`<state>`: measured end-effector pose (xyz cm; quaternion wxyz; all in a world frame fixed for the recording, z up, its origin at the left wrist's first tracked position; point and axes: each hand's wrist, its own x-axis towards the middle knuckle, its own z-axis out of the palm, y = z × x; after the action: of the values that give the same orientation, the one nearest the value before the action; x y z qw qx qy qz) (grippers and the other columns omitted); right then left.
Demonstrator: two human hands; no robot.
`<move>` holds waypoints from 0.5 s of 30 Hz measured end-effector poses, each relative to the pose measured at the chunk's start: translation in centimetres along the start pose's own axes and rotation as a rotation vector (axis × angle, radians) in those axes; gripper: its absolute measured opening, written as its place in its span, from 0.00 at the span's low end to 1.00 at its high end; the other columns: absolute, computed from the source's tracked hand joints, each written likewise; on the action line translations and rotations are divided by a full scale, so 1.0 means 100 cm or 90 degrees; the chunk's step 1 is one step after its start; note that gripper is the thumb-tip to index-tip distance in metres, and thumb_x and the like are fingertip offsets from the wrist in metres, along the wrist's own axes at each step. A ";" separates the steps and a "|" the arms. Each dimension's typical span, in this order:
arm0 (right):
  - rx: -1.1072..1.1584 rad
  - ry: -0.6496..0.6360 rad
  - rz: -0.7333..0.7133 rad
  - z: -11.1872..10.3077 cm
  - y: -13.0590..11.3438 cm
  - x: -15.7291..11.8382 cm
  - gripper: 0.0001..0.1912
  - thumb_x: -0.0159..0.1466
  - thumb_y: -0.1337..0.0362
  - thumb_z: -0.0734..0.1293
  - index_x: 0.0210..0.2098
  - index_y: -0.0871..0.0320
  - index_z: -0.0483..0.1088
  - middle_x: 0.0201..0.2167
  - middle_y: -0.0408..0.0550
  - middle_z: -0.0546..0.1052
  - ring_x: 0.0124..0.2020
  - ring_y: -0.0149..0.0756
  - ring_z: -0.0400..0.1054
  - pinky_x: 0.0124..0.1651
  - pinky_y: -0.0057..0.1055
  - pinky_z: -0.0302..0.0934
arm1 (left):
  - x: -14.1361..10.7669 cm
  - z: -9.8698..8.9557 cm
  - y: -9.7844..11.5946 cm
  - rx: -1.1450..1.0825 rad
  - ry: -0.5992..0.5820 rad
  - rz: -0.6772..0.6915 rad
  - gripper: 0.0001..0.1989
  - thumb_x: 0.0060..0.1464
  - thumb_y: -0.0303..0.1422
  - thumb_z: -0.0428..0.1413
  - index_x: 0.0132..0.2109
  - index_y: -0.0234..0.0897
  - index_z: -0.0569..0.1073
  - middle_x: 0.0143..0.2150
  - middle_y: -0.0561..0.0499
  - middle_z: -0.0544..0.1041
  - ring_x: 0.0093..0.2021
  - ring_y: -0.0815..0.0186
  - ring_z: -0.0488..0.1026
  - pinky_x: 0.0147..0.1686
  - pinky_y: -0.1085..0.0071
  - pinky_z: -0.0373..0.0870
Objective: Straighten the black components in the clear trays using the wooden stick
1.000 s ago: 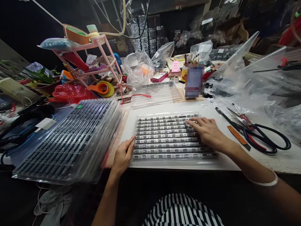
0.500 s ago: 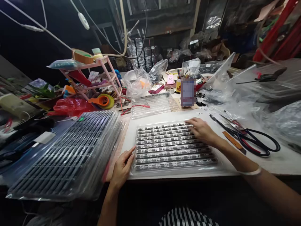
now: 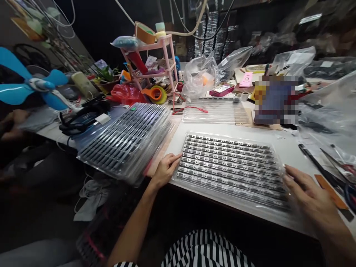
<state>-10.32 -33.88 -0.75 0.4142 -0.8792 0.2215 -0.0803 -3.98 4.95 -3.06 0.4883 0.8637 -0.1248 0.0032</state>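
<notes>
In front of me lies a clear plastic tray [image 3: 207, 188] with several rows of dark, silver-marked strips [image 3: 229, 163] in it. My left hand [image 3: 165, 170] pinches the tray's left edge, thumb and forefinger close together. At the opposite side, my right hand [image 3: 307, 191] has its bent fingers around the right edge. The tray sits at a slant near the front edge of the white table. To its left rises a stack of similar filled trays [image 3: 125, 139], apart from my left hand.
Behind the tray lie clear plastic sheets or trays [image 3: 211, 111] with a red cord. A pink rack [image 3: 168, 55] holds tape rolls. On the right are an orange-brown strip [image 3: 330, 191], scissors [image 3: 338, 163] and plastic bags. A blue fan [image 3: 39, 84] stands far left, near another person's arm [image 3: 13, 122].
My view has turned left. My right hand has moved from the strips at the tray's far right corner down to its right edge. My left hand stays at the left edge.
</notes>
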 end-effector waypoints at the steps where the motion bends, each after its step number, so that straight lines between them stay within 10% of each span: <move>1: 0.069 -0.004 0.032 -0.002 -0.007 -0.001 0.24 0.55 0.51 0.64 0.49 0.52 0.70 0.55 0.50 0.68 0.58 0.45 0.60 0.62 0.39 0.53 | 0.000 0.000 0.001 0.006 -0.005 0.003 0.20 0.61 0.38 0.47 0.55 0.33 0.71 0.34 0.49 0.69 0.36 0.68 0.68 0.39 0.70 0.65; 7: 0.413 0.067 0.149 -0.012 -0.034 -0.008 0.35 0.36 0.51 0.76 0.44 0.52 0.73 0.51 0.52 0.72 0.58 0.53 0.58 0.66 0.46 0.45 | 0.001 -0.001 0.003 0.051 -0.038 0.015 0.23 0.61 0.43 0.48 0.55 0.35 0.71 0.33 0.50 0.67 0.37 0.66 0.66 0.42 0.68 0.63; 11: 0.509 -0.033 0.113 -0.013 -0.035 -0.011 0.45 0.45 0.52 0.76 0.60 0.48 0.59 0.40 0.57 0.77 0.47 0.55 0.69 0.60 0.60 0.48 | 0.000 -0.008 0.002 0.022 -0.085 -0.019 0.29 0.59 0.52 0.43 0.57 0.39 0.70 0.34 0.50 0.66 0.38 0.66 0.64 0.43 0.68 0.63; 15: 0.582 0.071 0.027 -0.012 -0.031 -0.015 0.26 0.56 0.60 0.68 0.55 0.50 0.67 0.41 0.54 0.76 0.47 0.51 0.69 0.60 0.59 0.52 | -0.002 -0.009 0.000 -0.110 0.022 -0.085 0.36 0.60 0.54 0.31 0.61 0.37 0.65 0.33 0.50 0.69 0.34 0.67 0.64 0.41 0.69 0.63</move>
<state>-11.04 -32.27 2.45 0.7486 -0.5956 0.2030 -0.2087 -4.09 5.73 -2.59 0.5622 0.8245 -0.0588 -0.0254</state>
